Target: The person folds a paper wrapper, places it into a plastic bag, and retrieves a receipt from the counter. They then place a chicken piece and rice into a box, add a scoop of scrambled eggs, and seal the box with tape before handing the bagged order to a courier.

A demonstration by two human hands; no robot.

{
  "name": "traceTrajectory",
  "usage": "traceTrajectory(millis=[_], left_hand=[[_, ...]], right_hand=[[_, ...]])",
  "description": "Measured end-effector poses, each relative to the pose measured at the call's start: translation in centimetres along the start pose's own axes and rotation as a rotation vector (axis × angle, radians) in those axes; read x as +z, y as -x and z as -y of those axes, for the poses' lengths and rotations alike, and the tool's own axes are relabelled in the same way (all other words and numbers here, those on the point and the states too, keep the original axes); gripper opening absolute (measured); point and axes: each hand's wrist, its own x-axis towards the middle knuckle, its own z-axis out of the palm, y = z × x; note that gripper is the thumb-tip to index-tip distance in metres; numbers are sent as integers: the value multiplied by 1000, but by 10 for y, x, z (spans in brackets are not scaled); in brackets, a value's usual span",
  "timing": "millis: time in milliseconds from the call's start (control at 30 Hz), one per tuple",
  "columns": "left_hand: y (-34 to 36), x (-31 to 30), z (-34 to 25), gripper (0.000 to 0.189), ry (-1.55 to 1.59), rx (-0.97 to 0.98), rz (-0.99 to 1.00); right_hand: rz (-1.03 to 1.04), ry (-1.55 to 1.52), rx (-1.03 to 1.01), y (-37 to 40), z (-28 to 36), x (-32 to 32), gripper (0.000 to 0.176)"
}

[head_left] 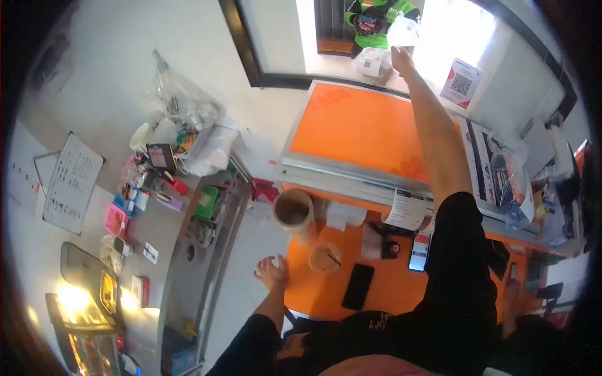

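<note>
My right arm stretches over the orange counter to the window opening. There my right hand (402,61) is closed on a clear plastic bag (403,31), whose contents are washed out by the light. Beside it on the sill sits another plastic bag (371,62) with a white printed label. My left hand (271,272) hangs at the left edge of the orange table, fingers spread, holding nothing. Nearest to it on the table are a cup of light brown drink (324,258) with a dark straw and a tall tan container (293,210).
A person in a green and black jacket (382,19) stands outside the window. A black phone (358,286), a lit phone (419,252) and a receipt (407,210) are near me. A QR-code stand (461,83) is by the window. Another person's blurred hand (515,304) shows at right.
</note>
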Motion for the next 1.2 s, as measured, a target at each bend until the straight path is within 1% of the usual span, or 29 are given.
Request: traceTrajectory(millis=[67, 100, 133, 167, 200, 233, 267, 300, 333, 367, 400, 433, 467, 533, 567, 600, 633, 700, 733, 800, 867, 900, 933, 1000, 1033, 1067, 1100, 1167, 1200], left_hand=[[-1, 2, 3, 42, 18, -10, 4], [0, 3, 2, 42, 30, 7, 9], [0, 2, 3, 42, 41, 14, 11], [-1, 0, 7, 42, 50, 14, 10], [-2, 0, 9, 42, 62, 17, 16], [-3, 2, 11, 43, 72, 16, 22], [-3, 3, 15, 44, 98, 21, 33], [-6, 6, 19, 46, 130, 28, 39], [-7, 9, 21, 47, 160, 23, 56], [-8, 10, 24, 48, 189, 18, 69], [-12, 12, 29, 50, 212, 13, 71], [-11, 16, 33, 52, 235, 16, 81], [-7, 20, 35, 58, 281, -43, 99], [-10, 20, 53, 67, 358, -81, 165], [-11, 18, 74, 70, 391, -75, 204], [-16, 15, 103, 74, 422, -76, 244], [-21, 12, 143, 75, 356, -8, 182], [-19, 5, 232, 77, 221, 141, 86], [-24, -11, 279, 77, 198, 97, 115], [-46, -51, 387, 81, 115, 28, 120], [-70, -93, 489, 84, -7, -114, -3], [-85, -131, 532, 85, -16, -75, -77], [-102, -157, 569, 86, -107, -161, -139], [-136, -232, 620, 95, -205, -167, -145], [-154, -254, 643, 99, -291, -145, -177], [-170, -276, 659, 101, -354, -206, -137], [-189, -292, 673, 103, -419, -270, -102], [-216, -298, 708, 105, -452, -225, -138], [-229, -303, 715, 106, -479, -264, -24]], right_hand=[[53, -281, 224, 29, 20, -17, 72], [263, -256, 167, 41, 26, -37, 97], [76, 28, -63, 11, -11, -5, 100], [211, 218, -106, 20, -6, -20, 108], [251, 284, -141, 56, 17, -47, 97], [365, 399, -269, 94, 51, -77, 80], [331, 302, -399, 139, 75, -98, 62], [289, 224, -467, 162, 76, -100, 52], [373, 82, -533, 212, 113, -126, 47], [329, -8, -521, 257, 134, -138, 47], [401, -254, -465, 304, 154, -149, 45], [411, -178, -568, 349, 179, -166, 44], [445, -274, -622, 394, 199, -177, 41], [535, -486, -673, 461, 219, -173, 42], [613, -675, -672, 490, 224, -162, 42], [723, -948, -618, 514, 223, -138, 42], [850, -1288, -494, 535, 219, -102, 42], [1013, -1870, 84, 576, 208, -12, 43], [909, -1857, 447, 594, 200, 36, 44], [1037, -1075, 198, 622, 252, 115, 43], [1182, -240, -214, 642, 328, 157, 46], [1314, -247, -236, 647, 327, 198, 43], [1438, -260, -259, 647, 327, 240, 41], [1235, -519, -382, 639, 393, 266, 41], [1204, -599, -368, 629, 411, 296, 42], [1176, -677, -353, 621, 426, 326, 43], [1044, -625, -346, 614, 468, 323, 46], [968, -618, -322, 589, 490, 412, 55], [934, -632, -241, 576, 504, 459, 63]])
